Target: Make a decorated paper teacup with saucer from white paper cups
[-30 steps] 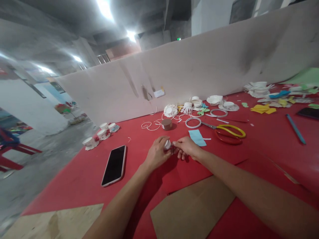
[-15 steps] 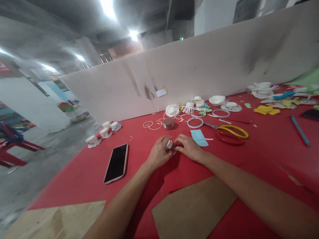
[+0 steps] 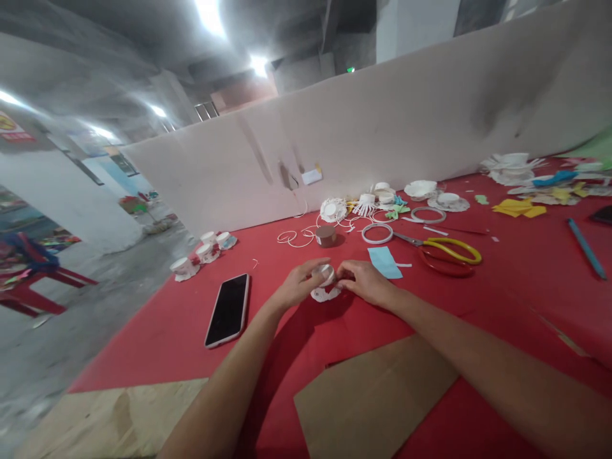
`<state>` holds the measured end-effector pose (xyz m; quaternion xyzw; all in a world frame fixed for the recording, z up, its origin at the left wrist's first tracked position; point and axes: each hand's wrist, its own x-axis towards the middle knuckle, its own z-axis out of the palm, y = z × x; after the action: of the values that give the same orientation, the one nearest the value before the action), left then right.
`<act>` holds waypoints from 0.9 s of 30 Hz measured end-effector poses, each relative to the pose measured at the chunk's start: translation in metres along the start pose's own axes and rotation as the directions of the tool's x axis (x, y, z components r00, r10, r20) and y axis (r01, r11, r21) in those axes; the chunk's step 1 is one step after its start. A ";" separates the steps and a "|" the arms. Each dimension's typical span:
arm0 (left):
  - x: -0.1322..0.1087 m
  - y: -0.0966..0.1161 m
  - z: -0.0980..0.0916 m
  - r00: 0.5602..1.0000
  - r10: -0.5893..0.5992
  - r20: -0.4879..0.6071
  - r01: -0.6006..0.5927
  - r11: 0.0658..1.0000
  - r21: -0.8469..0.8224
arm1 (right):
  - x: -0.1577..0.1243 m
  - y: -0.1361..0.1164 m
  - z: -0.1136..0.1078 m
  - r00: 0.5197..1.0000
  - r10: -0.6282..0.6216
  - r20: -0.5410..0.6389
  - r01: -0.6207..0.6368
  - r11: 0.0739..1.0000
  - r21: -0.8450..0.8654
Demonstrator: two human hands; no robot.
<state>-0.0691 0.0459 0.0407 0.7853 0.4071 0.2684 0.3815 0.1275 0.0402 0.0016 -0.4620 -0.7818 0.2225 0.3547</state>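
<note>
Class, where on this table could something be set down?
Bare red shows between the smartphone and the table's left edge, and between the scissors and blue pen. It is crowded along the pale partition, with paper cups.

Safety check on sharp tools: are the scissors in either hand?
No, the scissors lie on the red tabletop, apart from the left hand and the right hand.

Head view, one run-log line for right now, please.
Left hand: holding white cup; Right hand: beside cup, contact unclear; Cup: upright over frilled base; Brown roll: beyond hands; Phone: left of cup
</note>
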 end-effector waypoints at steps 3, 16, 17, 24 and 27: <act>0.000 -0.001 -0.005 0.999 -0.001 0.038 0.003 0.999 -0.047 | 0.000 0.002 -0.002 1.000 0.001 0.027 -0.002 0.998 0.066; 0.001 -0.006 -0.004 0.999 -0.018 0.033 0.020 0.998 -0.058 | 0.001 0.002 -0.008 0.996 0.010 0.091 -0.020 0.994 0.103; 0.000 -0.006 -0.004 0.999 -0.018 0.033 0.019 0.999 -0.043 | 0.001 0.001 -0.008 0.996 0.012 0.089 -0.020 0.995 0.093; 0.001 -0.008 -0.002 0.999 0.009 0.038 -0.008 1.000 -0.013 | 0.003 -0.007 -0.007 0.997 0.051 0.061 -0.052 0.998 0.024; 0.001 -0.009 -0.002 0.999 0.010 0.036 -0.010 1.000 -0.012 | 0.003 -0.008 -0.005 0.998 0.046 0.052 -0.044 0.998 -0.047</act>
<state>-0.0745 0.0510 0.0346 0.7898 0.3946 0.2584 0.3921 0.1260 0.0387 0.0110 -0.4814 -0.7852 0.2246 0.3181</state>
